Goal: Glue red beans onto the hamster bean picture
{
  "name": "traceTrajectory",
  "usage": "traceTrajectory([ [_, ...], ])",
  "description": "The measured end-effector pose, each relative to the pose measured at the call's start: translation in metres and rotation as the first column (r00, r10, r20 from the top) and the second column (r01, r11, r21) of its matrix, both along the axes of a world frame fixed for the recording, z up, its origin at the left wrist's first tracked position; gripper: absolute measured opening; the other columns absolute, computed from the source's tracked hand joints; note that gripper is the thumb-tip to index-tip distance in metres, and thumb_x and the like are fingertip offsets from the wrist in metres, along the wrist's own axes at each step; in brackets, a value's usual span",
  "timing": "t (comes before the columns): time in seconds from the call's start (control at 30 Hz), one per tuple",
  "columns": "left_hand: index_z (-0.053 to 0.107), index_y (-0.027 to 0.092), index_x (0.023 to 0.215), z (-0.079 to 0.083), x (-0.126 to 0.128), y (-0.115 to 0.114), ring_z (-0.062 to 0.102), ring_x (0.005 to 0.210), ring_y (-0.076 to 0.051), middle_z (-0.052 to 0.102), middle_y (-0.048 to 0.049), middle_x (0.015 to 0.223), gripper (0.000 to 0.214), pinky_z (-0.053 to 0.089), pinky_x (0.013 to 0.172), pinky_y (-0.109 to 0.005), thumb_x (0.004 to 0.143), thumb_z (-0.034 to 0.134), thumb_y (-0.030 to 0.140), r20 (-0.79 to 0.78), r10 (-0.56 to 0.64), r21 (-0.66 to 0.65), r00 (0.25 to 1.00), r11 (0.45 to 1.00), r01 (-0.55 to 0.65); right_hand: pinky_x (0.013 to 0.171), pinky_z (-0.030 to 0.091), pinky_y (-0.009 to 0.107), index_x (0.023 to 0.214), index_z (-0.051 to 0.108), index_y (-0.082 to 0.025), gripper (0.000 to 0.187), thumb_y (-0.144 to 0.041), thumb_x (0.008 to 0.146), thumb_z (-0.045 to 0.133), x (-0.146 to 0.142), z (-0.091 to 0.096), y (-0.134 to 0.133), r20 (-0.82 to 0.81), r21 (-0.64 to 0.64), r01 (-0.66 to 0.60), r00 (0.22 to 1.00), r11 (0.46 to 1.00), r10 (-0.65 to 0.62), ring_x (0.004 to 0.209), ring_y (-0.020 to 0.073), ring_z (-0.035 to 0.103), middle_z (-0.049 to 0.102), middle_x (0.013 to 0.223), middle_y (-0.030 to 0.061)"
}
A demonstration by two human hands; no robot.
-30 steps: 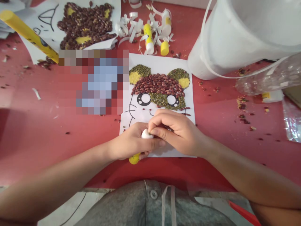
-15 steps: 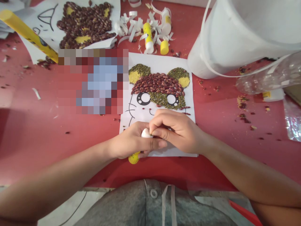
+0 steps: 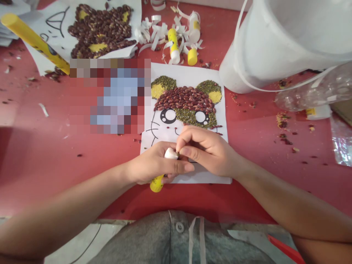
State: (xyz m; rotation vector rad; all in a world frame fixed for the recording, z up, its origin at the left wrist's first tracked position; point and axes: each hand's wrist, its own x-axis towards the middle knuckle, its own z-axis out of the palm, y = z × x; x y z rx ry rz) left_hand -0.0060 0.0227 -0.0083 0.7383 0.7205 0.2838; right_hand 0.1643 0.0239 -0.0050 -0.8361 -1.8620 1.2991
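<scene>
Right fingers rose; left hand hides most of the glue stick.

Glue stick: white body, yellow base, tilted, white end up, yellow base showing below fist. Gripped in left hand. Right hand held against white end, fingertips touching it; anything pinched too small to tell. Both hands placed over near part of paper sheet, lying flat on red bench. Cartoon animal face drawn on sheet; far part covered with red beans, green mung beans, yellow seeds on ears; near part still bare black outline.
</scene>
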Motion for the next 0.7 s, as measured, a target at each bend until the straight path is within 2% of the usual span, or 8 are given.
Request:
traceTrajectory([
  [0.23,0.048,0.016,0.058,0.0018,0.0022,0.0014,0.037,0.031,-0.003,0.045,0.0083,0.037,0.028,0.030,0.031,-0.013,0.063,0.075,0.022,0.026,0.039,-0.069,0.999,0.997,-0.038,0.063,0.038,0.024,0.081,0.056,-0.018,0.008,-0.015,0.088,0.052,0.0016,-0.0027,0.0015,0.047,0.106,-0.015,0.999,0.994,0.010,0.068,0.0094,0.048,0.055,0.075,-0.0008],
  [0.57,0.048,0.014,0.056,0.0023,0.0019,0.0025,0.038,0.031,-0.002,0.046,0.0072,0.038,0.029,0.031,0.031,-0.012,0.064,0.075,0.022,0.028,0.017,-0.080,0.999,0.997,-0.015,0.061,0.039,0.023,0.080,0.052,-0.017,0.010,-0.012,0.088,0.049,0.0000,0.0014,0.0020,0.079,0.102,-0.021,0.997,0.995,0.013,0.068,0.0088,0.048,0.052,0.075,-0.0009],
  [0.7,0.048,0.014,0.055,0.0025,0.0019,0.0039,0.038,0.031,-0.002,0.045,0.0073,0.038,0.028,0.031,0.030,-0.011,0.065,0.074,0.020,0.049,-0.004,-0.085,0.999,0.996,0.008,0.063,0.041,0.023,0.081,0.052,-0.016,0.010,-0.011,0.089,0.048,0.0007,-0.0006,0.0034,0.099,0.205,-0.011,0.995,0.979,-0.010,0.070,0.0089,0.048,0.052,0.075,-0.0006],
])
